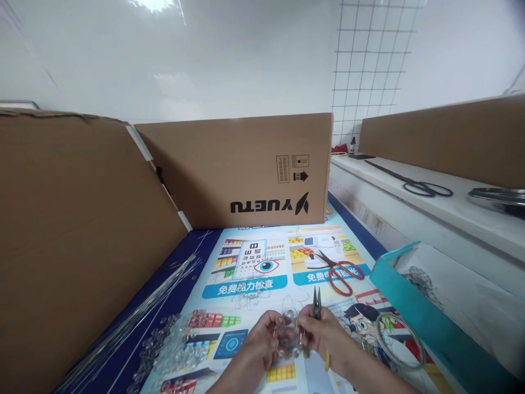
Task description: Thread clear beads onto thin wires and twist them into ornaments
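Along the left edge: cardboard wall, with a bundle of straight wires lying at its foot on the blue strip of the poster mat. Just right of the wires, a scatter of clear beads on the mat, near side.

Near centre: left hand curled, fingertips pinching a small beaded wire piece from its left side. The piece sits between both hands, held just above the mat. Right hand closed around needle-nose pliers, tips pointing up and away, yellow handle end showing below the palm; its fingertips also touch the piece. Loose wire loops lie on the mat just beyond the hands.

Far centre: carton marked YUETU, upside down. Right of the hands: red scissors flat on the mat, apart from the hands. Further right, a wire coil near the teal box. Far right: black scissors on the white ledge.

Judgement: step in hand looks like beading/wire forming; the piece is being held steady, and the pliers aren't engaged on the wire. Next move likely calls for turning the plier tips down to the wire end while the left pinch keeps the beads from sliding. Can't tell how many beads are on it; too small.
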A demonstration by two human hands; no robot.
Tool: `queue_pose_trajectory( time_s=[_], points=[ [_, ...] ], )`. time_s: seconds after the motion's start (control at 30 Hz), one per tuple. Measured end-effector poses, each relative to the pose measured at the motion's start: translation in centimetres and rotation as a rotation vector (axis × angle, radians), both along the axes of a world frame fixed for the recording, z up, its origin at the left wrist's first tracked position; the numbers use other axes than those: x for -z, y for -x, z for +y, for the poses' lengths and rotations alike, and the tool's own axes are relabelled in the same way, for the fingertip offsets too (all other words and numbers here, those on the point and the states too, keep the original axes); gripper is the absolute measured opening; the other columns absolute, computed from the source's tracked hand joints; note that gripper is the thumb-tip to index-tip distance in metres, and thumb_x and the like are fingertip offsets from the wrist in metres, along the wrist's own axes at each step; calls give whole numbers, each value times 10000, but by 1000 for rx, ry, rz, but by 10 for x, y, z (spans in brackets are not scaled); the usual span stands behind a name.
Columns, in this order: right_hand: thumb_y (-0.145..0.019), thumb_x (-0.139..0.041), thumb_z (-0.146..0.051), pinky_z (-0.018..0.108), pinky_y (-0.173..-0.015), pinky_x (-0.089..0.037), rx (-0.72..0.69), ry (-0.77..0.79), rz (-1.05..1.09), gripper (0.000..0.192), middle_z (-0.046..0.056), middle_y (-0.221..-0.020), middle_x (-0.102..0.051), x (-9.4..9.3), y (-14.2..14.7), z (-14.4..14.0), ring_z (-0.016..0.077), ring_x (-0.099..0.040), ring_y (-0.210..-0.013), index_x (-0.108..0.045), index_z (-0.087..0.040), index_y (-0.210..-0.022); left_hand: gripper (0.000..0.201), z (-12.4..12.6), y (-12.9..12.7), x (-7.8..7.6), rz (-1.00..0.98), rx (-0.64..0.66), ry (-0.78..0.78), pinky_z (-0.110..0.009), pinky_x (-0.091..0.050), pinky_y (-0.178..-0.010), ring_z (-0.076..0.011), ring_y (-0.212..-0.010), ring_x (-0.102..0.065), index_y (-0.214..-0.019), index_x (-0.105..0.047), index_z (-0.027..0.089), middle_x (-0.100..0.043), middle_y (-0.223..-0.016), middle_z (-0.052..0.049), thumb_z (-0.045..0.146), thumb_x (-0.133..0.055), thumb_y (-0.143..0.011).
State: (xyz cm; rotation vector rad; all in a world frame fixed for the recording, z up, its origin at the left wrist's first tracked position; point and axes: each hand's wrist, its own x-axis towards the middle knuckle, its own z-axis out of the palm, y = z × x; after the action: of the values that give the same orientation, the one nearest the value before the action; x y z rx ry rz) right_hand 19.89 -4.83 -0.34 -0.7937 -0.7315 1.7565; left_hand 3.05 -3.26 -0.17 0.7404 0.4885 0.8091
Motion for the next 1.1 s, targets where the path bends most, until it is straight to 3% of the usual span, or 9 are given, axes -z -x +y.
queue_pose_trajectory(
  time_s=[0.2,0.4,0.7,1.1],
  points=[
    [-702,-697,-308,253,-524,-384,-4,2,28,237,2,-584,-570,-1,0,1,99,-500,-489,-529,-143,-676,212,-12,-2,-22,-112,-45,48,-362,-392,-802,-243,-881,-585,-846,-584,196,-622,-893,-71,133,-649,-655],
    [-706,-693,-302,242,-500,-382,5,11,21,233,-1,-588,-561,2,0,1,97,-499,-489,-523,-144,-685,226,-14,1,-26,-181,-27,130,-413,-369,-884,-244,-946,-569,-886,-584,205,-609,-941,-68,83,-552,-698],
    [-708,-694,-295,239,-507,-385,3,15,10,234,8,-600,-577,3,-1,1,90,-500,-482,-523,-138,-687,229,-18,-5,-36,-112,-100,126,-353,-402,-770,-247,-889,-588,-831,-573,200,-613,-880,-67,67,-566,-645],
    [-729,-680,-296,241,-510,-391,-7,7,-2,226,14,-628,-586,7,-1,1,90,-506,-489,-517,-141,-700,203,-15,-3,-29,-102,-81,102,-384,-395,-788,-280,-917,-601,-856,-586,182,-647,-897,-93,81,-566,-680]
  ],
)
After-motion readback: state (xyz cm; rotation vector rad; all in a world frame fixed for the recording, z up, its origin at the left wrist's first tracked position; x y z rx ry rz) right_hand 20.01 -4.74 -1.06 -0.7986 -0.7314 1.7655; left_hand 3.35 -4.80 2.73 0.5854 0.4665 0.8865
